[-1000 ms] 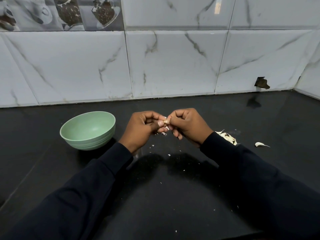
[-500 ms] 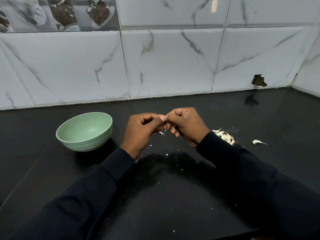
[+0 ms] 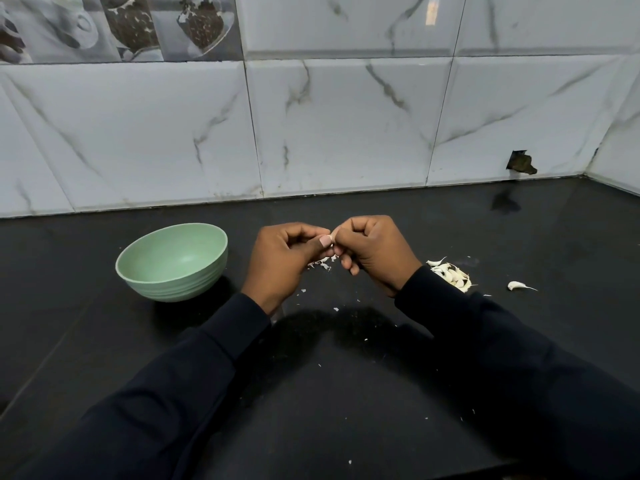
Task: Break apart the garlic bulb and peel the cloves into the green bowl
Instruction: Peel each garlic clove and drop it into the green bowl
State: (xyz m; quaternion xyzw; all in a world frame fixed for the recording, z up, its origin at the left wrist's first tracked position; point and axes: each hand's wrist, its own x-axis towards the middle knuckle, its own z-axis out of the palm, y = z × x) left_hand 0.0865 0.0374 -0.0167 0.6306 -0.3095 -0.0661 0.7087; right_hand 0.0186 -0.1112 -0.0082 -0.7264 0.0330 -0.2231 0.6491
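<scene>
Black counter (image 3: pixel 346 427), left hand (image 3: pixel 287 261) and right hand (image 3: pixel 374 254) curled knuckles-up, together pinching garlic clove (image 3: pixel 333 234)

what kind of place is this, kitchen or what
Most likely a home kitchen: a black counter runs along a wall of marble-look tiles, some printed with coffee cups, and a green bowl and a pile of garlic sit on the counter.

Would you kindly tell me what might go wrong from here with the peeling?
The small clove pinched between the left hand and right hand could slip onto the counter, since the green bowl sits apart to the left. The right sleeve lies close to the garlic pile and might scatter it.
</scene>
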